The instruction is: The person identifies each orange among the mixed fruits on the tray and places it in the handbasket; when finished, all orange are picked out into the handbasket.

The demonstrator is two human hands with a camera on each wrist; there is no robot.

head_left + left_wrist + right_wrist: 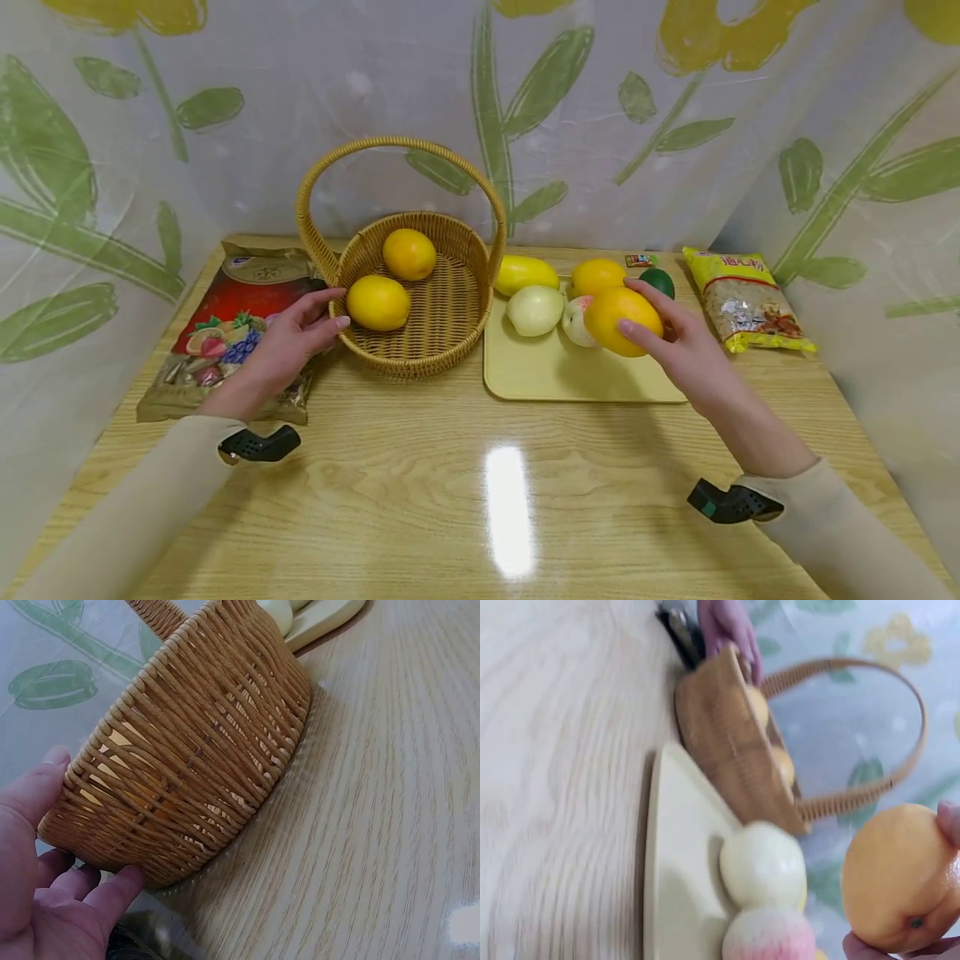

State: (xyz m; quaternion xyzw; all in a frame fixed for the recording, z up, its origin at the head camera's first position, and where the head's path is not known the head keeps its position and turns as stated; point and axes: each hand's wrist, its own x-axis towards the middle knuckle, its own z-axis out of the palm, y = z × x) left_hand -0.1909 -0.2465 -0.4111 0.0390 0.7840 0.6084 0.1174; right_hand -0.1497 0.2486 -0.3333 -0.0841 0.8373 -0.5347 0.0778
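Observation:
My right hand (693,358) holds an orange (622,321) between thumb and fingers, raised over the cream tray (585,383). Its green stem end shows in the right wrist view. On the left, my left hand (288,342) holds the wicker basket (420,362) at its side, thumb (41,784) at the rim and fingers against the outer weave. A yellow lemon-like fruit (378,303) and an orange-yellow fruit (409,254) lie inside the basket. The tray bears a long yellow fruit (527,275), a pale green fruit (536,311), a peach (576,322), another orange fruit (597,275) and a dark green fruit (657,283).
A red and gold bag (232,333) with printed fruit lies left of the basket, partly under my left forearm. At the right lies a yellow bag of macaroni (746,300). A small wrapped packet (641,260) sits behind the tray. Flowered curtain (360,92) surrounds the wooden table (405,492).

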